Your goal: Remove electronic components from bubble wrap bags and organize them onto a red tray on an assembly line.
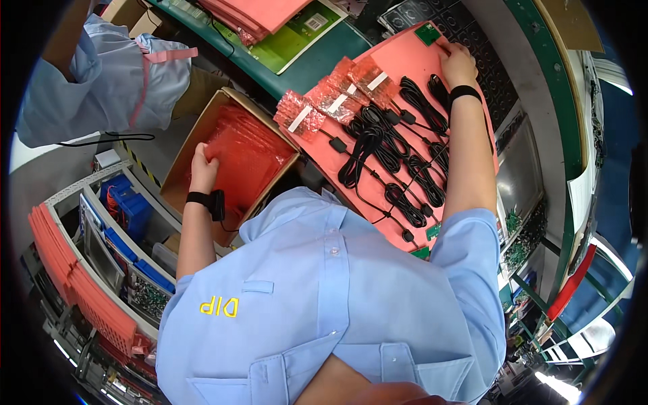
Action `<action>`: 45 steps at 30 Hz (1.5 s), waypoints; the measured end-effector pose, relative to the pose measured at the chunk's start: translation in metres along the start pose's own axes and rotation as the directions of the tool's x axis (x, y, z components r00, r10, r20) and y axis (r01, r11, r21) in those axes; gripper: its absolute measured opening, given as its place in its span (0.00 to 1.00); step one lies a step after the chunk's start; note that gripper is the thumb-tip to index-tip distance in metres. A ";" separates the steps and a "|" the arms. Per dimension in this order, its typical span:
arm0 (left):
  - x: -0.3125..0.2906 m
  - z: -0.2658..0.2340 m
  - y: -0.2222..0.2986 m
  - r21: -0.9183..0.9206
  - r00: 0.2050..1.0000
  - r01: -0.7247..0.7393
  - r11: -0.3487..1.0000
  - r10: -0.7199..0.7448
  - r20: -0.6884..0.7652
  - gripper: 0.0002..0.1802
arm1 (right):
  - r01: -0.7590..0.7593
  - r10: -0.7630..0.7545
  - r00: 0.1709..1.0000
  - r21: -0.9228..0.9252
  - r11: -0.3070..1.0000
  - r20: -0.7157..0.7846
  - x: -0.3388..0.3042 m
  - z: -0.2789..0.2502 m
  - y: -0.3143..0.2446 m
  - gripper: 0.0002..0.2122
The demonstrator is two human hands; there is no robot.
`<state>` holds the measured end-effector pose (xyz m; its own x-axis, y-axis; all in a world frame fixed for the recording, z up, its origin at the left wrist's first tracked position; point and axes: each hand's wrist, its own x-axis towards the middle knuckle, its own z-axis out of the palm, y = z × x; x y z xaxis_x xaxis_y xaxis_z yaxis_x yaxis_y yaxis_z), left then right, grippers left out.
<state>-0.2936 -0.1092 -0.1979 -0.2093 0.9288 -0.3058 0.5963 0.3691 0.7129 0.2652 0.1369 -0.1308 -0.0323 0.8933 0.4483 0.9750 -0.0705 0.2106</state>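
Note:
My left hand (204, 170) is over a cardboard box (177, 156) of red bubble bags (246, 145), its fingers closed at the edge of the top bag. Stretched out to the far right, my right hand (459, 65) pinches the corner of a small green circuit board (427, 33) above the pink foam sheet (405, 57). Several coiled black cables (386, 145) lie on this sheet. At its left, several circuit boards in red bubble bags (301, 113) with white labels are joined to cables. More bare green boards (433, 232) show at the near edge.
Another person's blue sleeve (101, 81) is at the upper left. A green table (317, 61) holds more pink sheets (263, 13). Black trays (486, 101) stand beyond my right hand. On the left is a rack (128, 250) with blue bins.

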 end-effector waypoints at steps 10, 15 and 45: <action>0.015 0.018 0.292 -0.811 0.909 -0.107 0.576 0.387 0.155 0.12 | -0.278 0.038 0.958 0.885 0.373 0.285 -0.023 -0.101 0.025 0.07; 0.045 0.096 0.368 -0.906 0.782 0.139 0.399 0.518 0.348 0.12 | -0.168 0.051 0.985 0.980 0.108 0.164 -0.061 -0.142 0.039 0.05; 0.053 0.153 0.416 -0.615 0.509 0.387 0.687 0.397 0.764 0.16 | 0.204 -0.072 0.974 0.688 0.697 -0.217 -0.068 -0.173 0.032 0.11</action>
<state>0.0622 0.0883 -0.0141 0.7221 0.5939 -0.3547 -0.1478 0.6333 0.7596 0.2603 -0.0025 -0.0039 -0.1489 0.7784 0.6098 0.8236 0.4389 -0.3592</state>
